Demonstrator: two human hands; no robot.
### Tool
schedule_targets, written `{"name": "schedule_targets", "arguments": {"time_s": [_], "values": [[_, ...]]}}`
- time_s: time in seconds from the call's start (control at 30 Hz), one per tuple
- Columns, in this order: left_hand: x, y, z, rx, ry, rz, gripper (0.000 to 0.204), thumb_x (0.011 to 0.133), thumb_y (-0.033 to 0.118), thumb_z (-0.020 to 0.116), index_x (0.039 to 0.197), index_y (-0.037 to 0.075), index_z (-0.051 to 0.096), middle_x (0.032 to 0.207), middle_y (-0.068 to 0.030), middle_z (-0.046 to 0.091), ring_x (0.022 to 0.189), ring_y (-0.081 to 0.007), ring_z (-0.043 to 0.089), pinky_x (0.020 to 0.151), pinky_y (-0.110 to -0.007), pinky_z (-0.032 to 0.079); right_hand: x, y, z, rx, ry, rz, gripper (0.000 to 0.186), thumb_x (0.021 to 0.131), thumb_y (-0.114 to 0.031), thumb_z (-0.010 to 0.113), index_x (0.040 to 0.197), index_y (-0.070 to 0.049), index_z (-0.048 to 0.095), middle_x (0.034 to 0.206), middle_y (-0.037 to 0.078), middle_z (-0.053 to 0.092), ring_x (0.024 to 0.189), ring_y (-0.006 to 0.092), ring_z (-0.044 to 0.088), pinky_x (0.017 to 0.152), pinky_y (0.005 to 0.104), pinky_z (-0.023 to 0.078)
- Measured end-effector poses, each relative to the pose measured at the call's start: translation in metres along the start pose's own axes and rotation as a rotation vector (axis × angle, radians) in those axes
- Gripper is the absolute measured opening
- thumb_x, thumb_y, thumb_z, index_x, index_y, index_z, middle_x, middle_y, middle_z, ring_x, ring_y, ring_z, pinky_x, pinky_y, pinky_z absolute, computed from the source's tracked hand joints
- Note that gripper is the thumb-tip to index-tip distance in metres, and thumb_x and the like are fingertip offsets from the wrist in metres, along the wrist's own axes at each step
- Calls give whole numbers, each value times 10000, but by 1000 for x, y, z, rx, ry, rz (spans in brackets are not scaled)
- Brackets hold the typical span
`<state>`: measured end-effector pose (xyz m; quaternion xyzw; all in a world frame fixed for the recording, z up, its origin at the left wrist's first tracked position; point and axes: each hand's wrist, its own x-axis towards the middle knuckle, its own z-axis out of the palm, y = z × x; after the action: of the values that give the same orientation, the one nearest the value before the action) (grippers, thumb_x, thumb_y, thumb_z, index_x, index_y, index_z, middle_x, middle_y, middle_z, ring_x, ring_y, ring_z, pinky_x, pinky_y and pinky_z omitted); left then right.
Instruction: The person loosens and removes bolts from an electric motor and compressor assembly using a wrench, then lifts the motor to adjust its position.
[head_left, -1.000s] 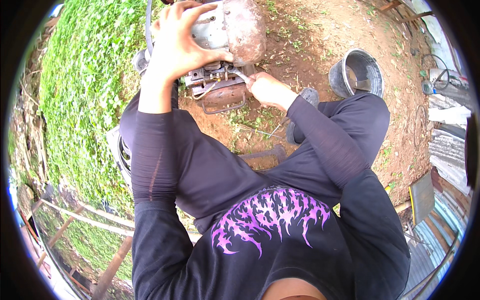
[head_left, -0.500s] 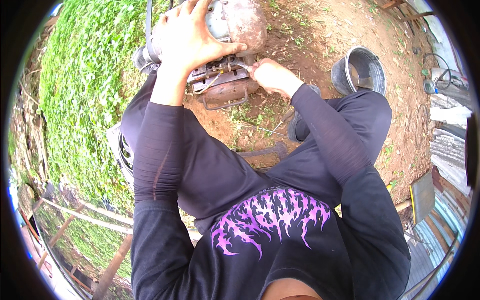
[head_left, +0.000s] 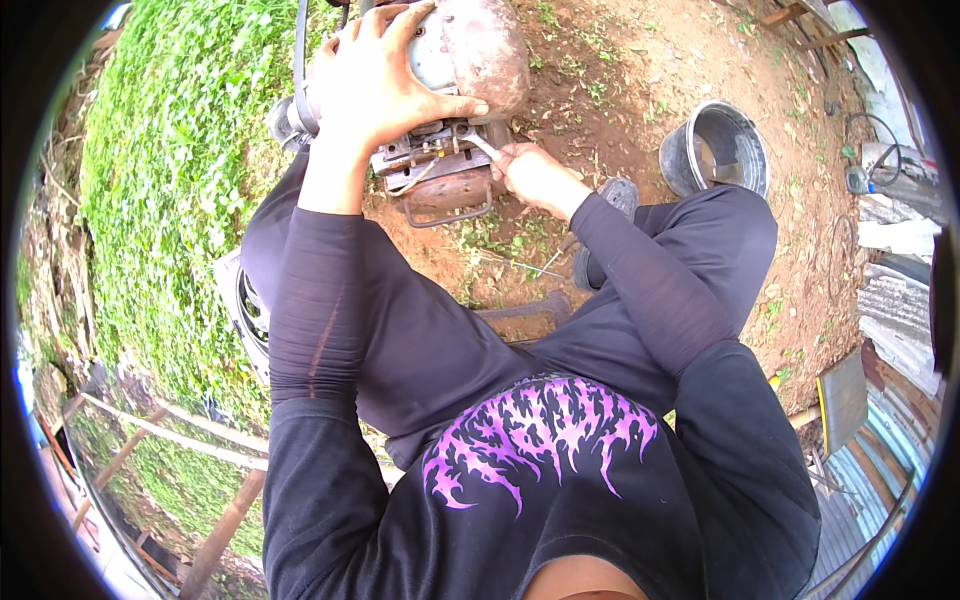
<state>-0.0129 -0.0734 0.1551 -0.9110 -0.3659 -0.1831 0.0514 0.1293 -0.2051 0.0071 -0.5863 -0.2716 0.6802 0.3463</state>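
In front of my legs stands a rusty, worn machine with a rounded metal body, a small engine by the look of it. My left hand lies over its top with the fingers spread and the thumb pointing right. Closed round the end of a silver wrench is my right hand. The wrench's far end reaches the metal fittings low on the machine's near side; its exact seat is too small to tell. Below the fittings are a rusty rounded part and a bent metal bar.
A black belt runs along the machine's left side. A dark bucket stands to the right. Thin metal rods and a flat rusty bar lie on the ground between my legs. A dark shoe is near my right hand.
My right hand has drawn slightly down, and more of the wrench shows between it and the machine. My left hand keeps its place on top.
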Motion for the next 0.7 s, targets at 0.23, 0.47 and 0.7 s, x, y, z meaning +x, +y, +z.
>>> {"name": "schedule_targets", "arguments": {"time_s": [0.23,0.47,0.7], "values": [[18,-15,-29,-209,-185,59,1072,410,605,892,1301,92,588,1280,-127,570,1189,-329,543,1030,-478,396,-4,-22,-20,-130,-96,69,283,1032,-186,463,940,-9,663,540,-31,423,397,82,322,382,258,289],[16,-6,-26,-84,-177,32,1107,401,625,882,1323,100,567,1211,-129,593,1159,-332,554,1008,-473,392,18,-5,-25,-172,-181,30,251,1034,-162,441,874,-31,582,555,-19,422,412,86,330,378,263,291],[15,-8,-18,-105,-92,29,1086,392,634,875,1290,92,594,1181,-125,605,1126,-332,568,1001,-454,403,9,20,23,478,-96,30,247,1050,-202,411,836,-90,467,606,-40,347,472,87,322,438,266,302]]}}
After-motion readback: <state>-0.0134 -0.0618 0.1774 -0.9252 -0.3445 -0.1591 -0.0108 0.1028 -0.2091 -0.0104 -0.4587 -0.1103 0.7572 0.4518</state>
